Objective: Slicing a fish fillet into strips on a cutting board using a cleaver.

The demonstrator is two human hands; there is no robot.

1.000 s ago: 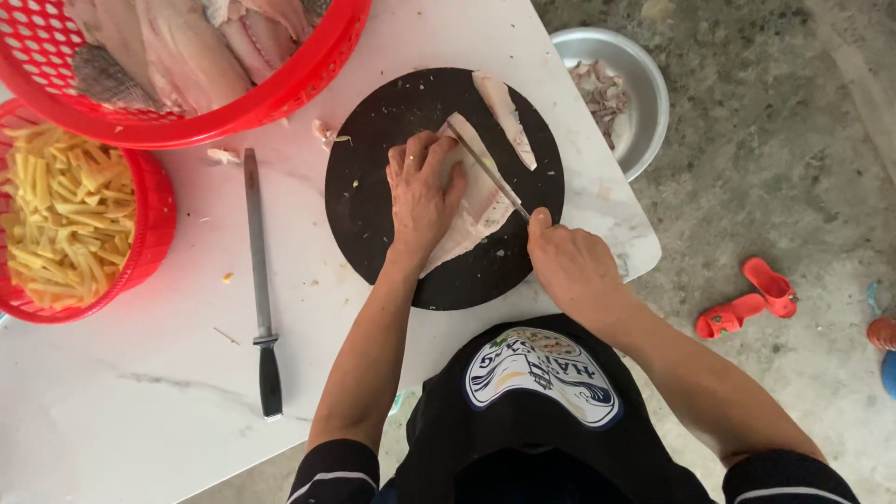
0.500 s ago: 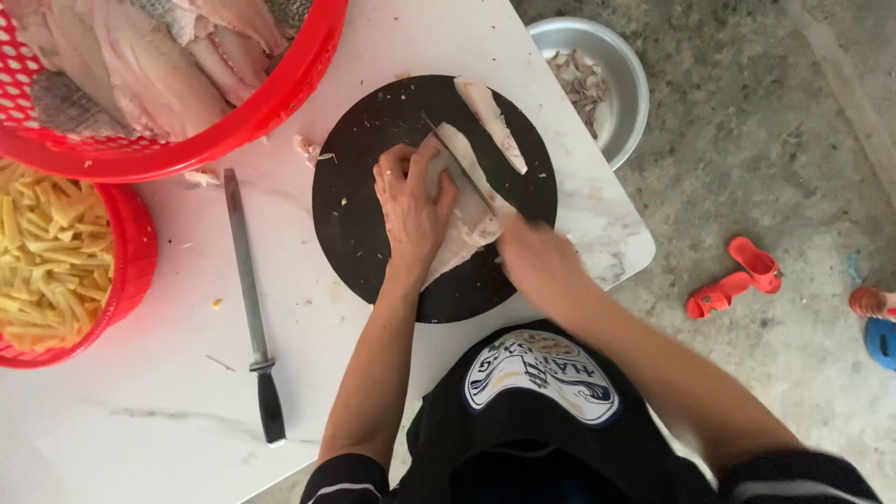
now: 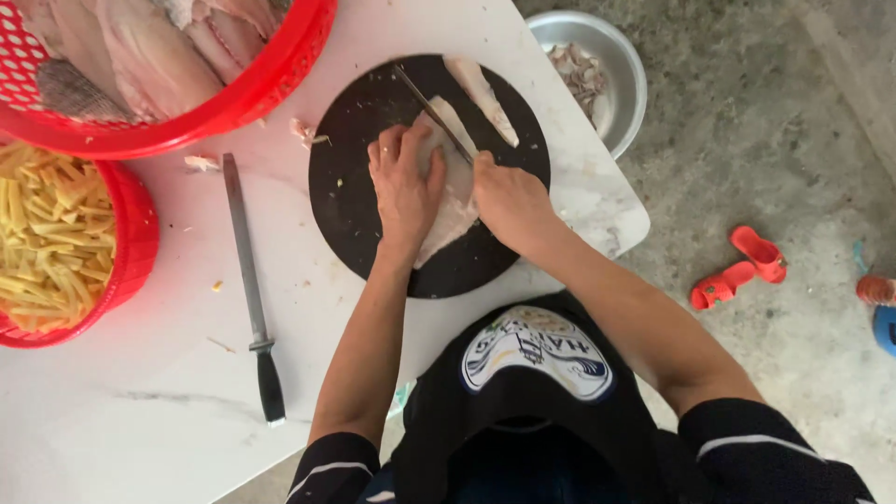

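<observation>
- Left hand pressed flat on pale fish fillet, fingers spread wide over the flesh, pinning it to round black cutting board.
- Right hand closed round knife handle, fingers wrapped tight; handle itself hidden in the fist.
- Knife blade now angled up and away from the body, tip out past the far end of the fillet near the board's upper middle. Half a second earlier, blade lying lower across the fillet, closer to the left fingers; a full second earlier, right hand back near the board's near-right rim.
- Reading of the change: stroke carried forward through the fillet, right hand advanced until just beside the left thumb. Slicing in progress, cut apparently run most of the fillet's length.
- Second strip of fish lying apart at the board's far-right edge, not touched.
- Fillet position: middle of the board, under the left palm, near end trailing toward the body.
- Alongside: sharpening steel flat on white table, left of the board; red basket of whole fish pieces at far left; second red basket with yellow strips; metal bowl of scraps beyond the table's right edge.
- Red sandals on concrete floor, well apart.
</observation>
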